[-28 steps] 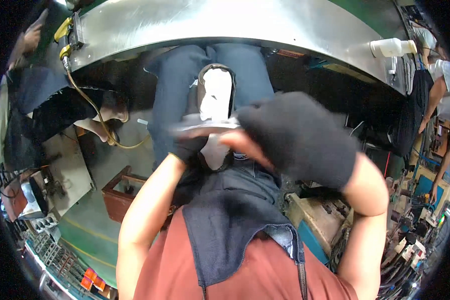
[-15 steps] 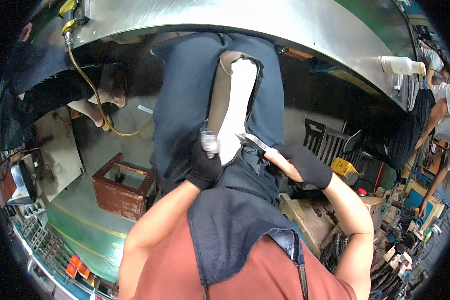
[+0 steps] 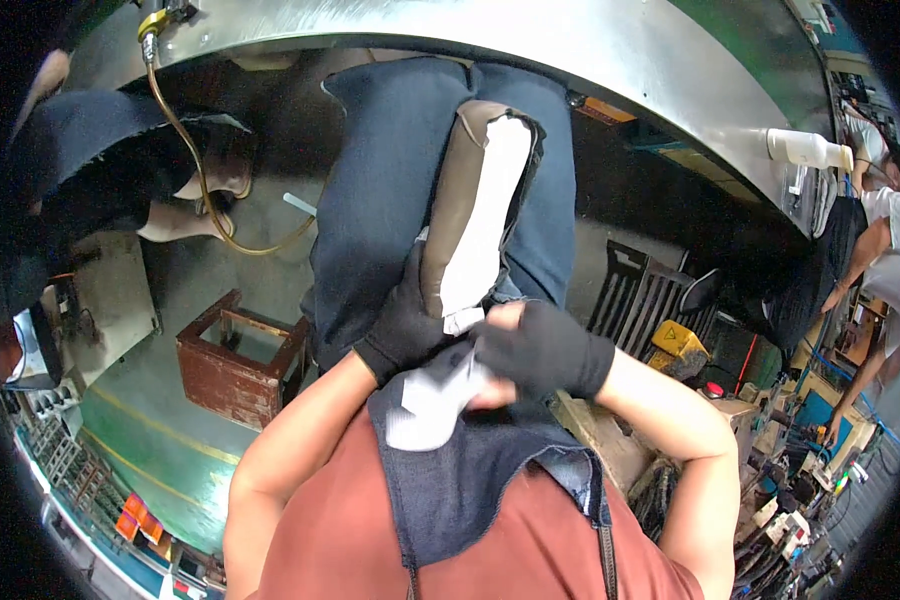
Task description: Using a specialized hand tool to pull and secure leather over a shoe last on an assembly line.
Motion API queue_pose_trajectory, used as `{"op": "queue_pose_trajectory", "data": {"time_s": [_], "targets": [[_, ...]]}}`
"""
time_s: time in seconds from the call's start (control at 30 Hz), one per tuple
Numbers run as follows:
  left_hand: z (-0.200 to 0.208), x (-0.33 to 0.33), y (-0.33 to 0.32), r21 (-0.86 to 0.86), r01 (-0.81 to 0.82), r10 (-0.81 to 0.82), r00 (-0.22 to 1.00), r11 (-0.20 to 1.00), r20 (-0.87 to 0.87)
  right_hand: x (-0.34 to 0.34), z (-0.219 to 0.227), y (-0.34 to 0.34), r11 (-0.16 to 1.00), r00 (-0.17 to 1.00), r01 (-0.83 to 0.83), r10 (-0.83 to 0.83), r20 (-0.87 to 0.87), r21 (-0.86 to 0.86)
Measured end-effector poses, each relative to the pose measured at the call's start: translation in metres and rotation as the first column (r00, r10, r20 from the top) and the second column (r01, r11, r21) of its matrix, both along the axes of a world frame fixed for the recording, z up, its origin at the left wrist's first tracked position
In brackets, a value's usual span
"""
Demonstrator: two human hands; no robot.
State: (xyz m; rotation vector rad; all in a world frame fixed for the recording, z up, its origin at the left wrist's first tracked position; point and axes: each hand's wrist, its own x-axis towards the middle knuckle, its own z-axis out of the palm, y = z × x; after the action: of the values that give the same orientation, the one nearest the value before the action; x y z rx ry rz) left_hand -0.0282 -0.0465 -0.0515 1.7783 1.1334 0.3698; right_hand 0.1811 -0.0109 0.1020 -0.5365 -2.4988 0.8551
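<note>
A taupe shoe upper (image 3: 444, 225) lies on my lap, its long white sole side (image 3: 488, 222) facing up. My left hand (image 3: 402, 322), in a black fingerless glove, grips its near end from the left; most of those fingers are hidden beneath it. Close to that same end is my right hand (image 3: 540, 350), gloved alike and smeared by motion, with its fingers curled in. A blurred whitish thing (image 3: 425, 412) extends from it over the dark apron (image 3: 460, 480); its kind cannot be made out. No pincers can be clearly seen.
A metal worktable (image 3: 390, 22) curves across the far side, with a white bottle (image 3: 805, 148) at its right. A brown wooden stool (image 3: 235, 370) stands left, below a hanging hose (image 3: 185, 140). Slatted chairs (image 3: 635, 295) and a yellow container (image 3: 680, 340) are right. Other people work nearby.
My right hand has moved left and nearer my body; the metal pincers it held are no longer distinguishable. A blurred whitish thing now shows there. My left hand has slid around the shoe's near end.
</note>
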Motion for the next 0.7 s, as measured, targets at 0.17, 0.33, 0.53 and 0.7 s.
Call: {"op": "queue_pose_trajectory", "data": {"time_s": [0.17, 0.33, 0.53, 0.7], "targets": [[0.023, 0.002, 0.006, -0.263, -0.137, 0.185, 0.968, 0.955, 0.167, 0.006, 0.002, -0.007, 0.997, 0.976, 0.036, -0.02, 0.215, -0.071], [0.094, -0.025, 0.028, -0.086, -0.004, -0.01, 0.985, 0.996, -0.17, 0.044, -0.01, -0.002, 0.849, 0.839, 0.403, -0.193, 0.509, -0.342], [0.236, -0.103, 0.119, 0.029, -0.328, 0.329, 0.943, 0.944, -0.042, 0.105, 0.055, -0.04, 0.465, 0.668, 0.74, -0.43, 0.607, -0.486], [0.098, 0.018, 0.094, 0.5, -0.331, 0.364, 0.931, 0.8, 0.034, 0.088, 0.039, -0.049, 0.233, 0.661, 0.708, -0.55, 0.51, -0.667]]}}
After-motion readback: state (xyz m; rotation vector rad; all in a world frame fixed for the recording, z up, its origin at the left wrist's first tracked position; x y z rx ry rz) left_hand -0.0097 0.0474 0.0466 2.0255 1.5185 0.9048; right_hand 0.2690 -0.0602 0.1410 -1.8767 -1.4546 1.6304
